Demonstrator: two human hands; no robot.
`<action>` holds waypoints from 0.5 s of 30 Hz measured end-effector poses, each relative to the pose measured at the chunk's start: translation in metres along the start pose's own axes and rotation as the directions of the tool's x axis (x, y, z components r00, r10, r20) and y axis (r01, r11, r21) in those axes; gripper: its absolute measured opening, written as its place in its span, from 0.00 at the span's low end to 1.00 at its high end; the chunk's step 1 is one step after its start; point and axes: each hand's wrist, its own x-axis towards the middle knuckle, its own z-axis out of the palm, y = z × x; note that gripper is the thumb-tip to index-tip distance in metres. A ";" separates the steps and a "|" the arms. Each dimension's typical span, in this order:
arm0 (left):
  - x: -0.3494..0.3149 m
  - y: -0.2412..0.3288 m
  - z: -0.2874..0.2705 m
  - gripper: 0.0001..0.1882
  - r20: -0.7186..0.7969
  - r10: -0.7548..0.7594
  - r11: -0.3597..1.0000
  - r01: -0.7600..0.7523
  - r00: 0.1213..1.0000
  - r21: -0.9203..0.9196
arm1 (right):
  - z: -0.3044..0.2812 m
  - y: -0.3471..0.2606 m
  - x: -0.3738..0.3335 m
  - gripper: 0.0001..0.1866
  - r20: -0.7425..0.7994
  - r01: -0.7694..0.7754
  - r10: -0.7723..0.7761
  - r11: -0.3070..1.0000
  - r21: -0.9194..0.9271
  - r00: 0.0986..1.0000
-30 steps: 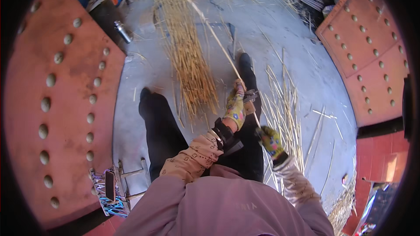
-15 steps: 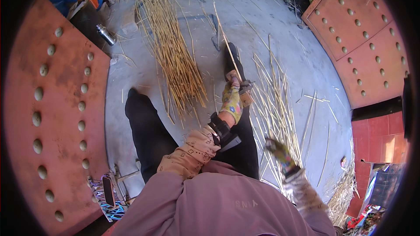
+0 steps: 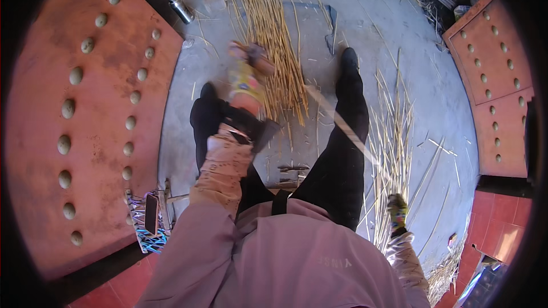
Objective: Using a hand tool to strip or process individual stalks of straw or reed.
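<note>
My left hand (image 3: 244,82), in a flowered glove and smeared by motion, is raised beside the left edge of a bundle of brown stalks (image 3: 282,57). A small brown block-like tool (image 3: 261,60) is at its fingers, its details blurred. At the lower right, my gloved right hand (image 3: 397,212) is closed on the near end of a long pale stalk (image 3: 348,128). This stalk slants up and left across my right leg, its far end by the bundle's near end. Under it and around my right hand lies a loose pile of pale stalks (image 3: 391,131).
Studded red-orange door panels (image 3: 97,108) flank me on the left and right. A metal flask (image 3: 181,9) lies at the upper left. A woven-strap stool (image 3: 149,225) with a phone (image 3: 151,214) on it stands at my left. Stray stalks (image 3: 442,148) are scattered on the grey floor.
My left hand has swung left from my right leg to the brown bundle, with the tool. My right hand, earlier apart from any held stalk, now grips a pale one. The view has shifted.
</note>
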 end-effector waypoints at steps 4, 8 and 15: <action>-0.013 0.036 0.035 0.18 -0.249 0.193 0.979 -0.168 0.949 0.117 | -0.029 -0.053 0.004 0.18 -0.131 -0.073 -0.339 0.177 -0.982 0.932; -0.013 0.068 0.005 0.19 -0.218 -0.071 0.997 0.063 0.973 -0.047 | 0.096 -0.140 0.092 0.29 0.200 0.316 -0.434 0.216 -0.924 0.879; -0.039 0.086 -0.021 0.15 -0.455 -0.143 0.989 0.106 0.879 -0.106 | 0.471 -0.154 0.151 0.26 0.819 0.040 0.139 0.980 -0.193 0.557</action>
